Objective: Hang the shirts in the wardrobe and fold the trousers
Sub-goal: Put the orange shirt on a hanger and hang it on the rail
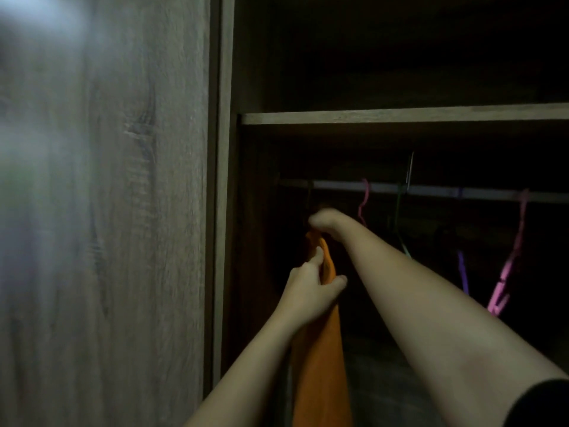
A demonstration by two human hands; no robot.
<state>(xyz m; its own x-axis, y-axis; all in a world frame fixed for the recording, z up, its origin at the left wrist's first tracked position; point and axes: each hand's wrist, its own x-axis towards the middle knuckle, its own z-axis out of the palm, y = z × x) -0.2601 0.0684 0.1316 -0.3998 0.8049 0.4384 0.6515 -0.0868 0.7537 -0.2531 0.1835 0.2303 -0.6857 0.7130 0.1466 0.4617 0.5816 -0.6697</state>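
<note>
The orange shirt [323,349] is held inside the dark wardrobe and hangs down between the two forearms. It is gripped near its top by the left hand [311,288], whose thumb and fingers are closed round a fold of the cloth. Directly above, the right hand [326,220] is bent at the wrist and curled over the very top of the shirt. Whether a hanger hook is enclosed in that grip cannot be told, as the spot is too dark. The rail [431,191] runs just above the right hand and away to its right.

The chief risk is judged to be an unseated hook. The rail end above the right hand is lost in shadow, so a miss could go unnoticed, and the shirt would drop once both grips are released. A shoulder could also be dragged off the hanger if the cloth is pulled down hard by the left hand. A pink hanger [365,204] and a green hanger [398,217] hang close to the right of the right forearm and could be knocked or tangled. Little room is left beside the left hand by the wardrobe side panel [224,211], so the shirt may be crushed against it.
</note>
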